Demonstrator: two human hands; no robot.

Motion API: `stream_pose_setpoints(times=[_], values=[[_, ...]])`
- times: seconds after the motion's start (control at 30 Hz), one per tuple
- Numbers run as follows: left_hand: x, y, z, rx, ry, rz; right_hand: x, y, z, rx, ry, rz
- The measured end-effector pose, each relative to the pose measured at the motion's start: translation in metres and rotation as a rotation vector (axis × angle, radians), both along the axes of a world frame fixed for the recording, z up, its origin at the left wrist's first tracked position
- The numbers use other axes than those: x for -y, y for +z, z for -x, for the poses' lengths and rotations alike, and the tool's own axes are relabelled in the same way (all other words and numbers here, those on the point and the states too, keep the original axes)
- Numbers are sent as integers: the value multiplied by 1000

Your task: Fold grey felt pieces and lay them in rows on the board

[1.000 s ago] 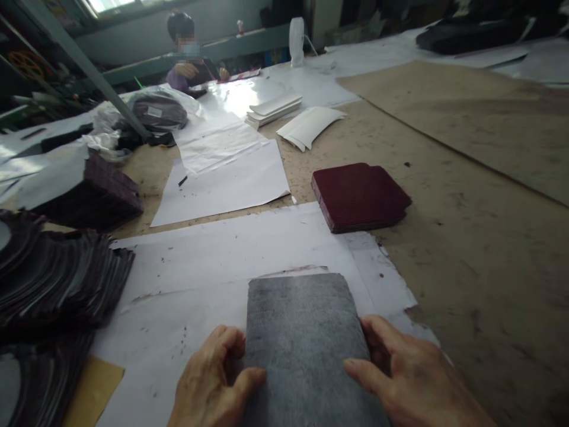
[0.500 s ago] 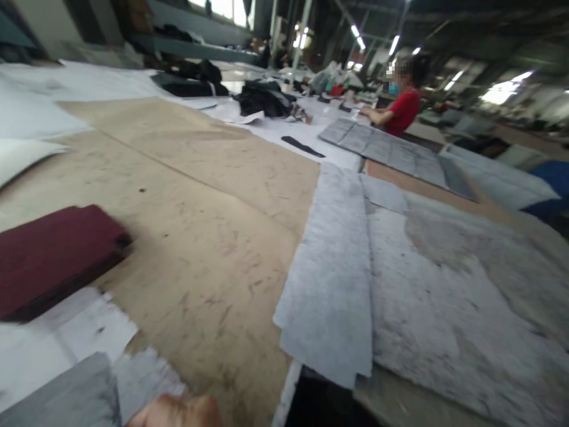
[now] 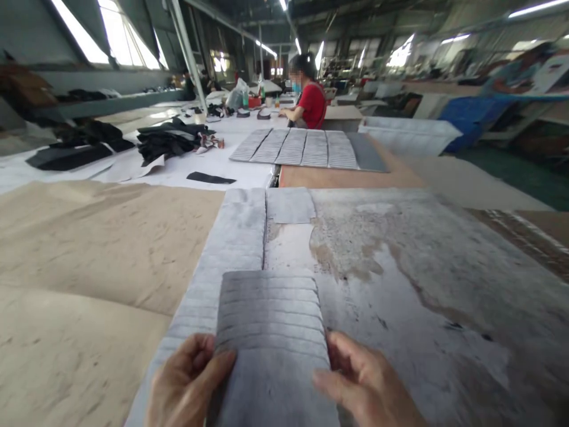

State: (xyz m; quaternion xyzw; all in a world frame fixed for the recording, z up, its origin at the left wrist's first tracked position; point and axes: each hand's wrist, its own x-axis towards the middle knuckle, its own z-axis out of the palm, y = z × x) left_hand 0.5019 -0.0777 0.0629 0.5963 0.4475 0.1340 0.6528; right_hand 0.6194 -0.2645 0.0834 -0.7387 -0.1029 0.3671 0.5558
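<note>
Stack (image 3: 273,335) in front of you, long axis pointing away.
Your left hand (image 3: 186,376) pinches its left edge, your right hand (image 3: 367,379) its right, neither nearer; whether it touches the table (image 3: 400,231) is hard to tell.

No legible lettering, brand, number or sign (distant parts rather blurry).
</note>
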Motion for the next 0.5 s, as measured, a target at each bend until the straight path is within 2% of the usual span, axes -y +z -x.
stream_pose_setpoints(times=[0.07, 0.13, 0.23, 0.37, 0.5], values=[[-1, -1, -43, -13, -90, -2, 4, -6, -26, 2, -101, -9], [-6, -4, -82, -34, -144, -72, 0, -12, -56, 69, -229, -2], [-18, -10, -133, -31, -141, -202, -13, -22, -103, 232, -366, 33], [-35, -14, -191, -17, -111, -418, -35, -34, -160, 347, -409, 36], [-47, -11, -236, -64, -90, -580, -55, -40, -203, 404, -405, 27]])
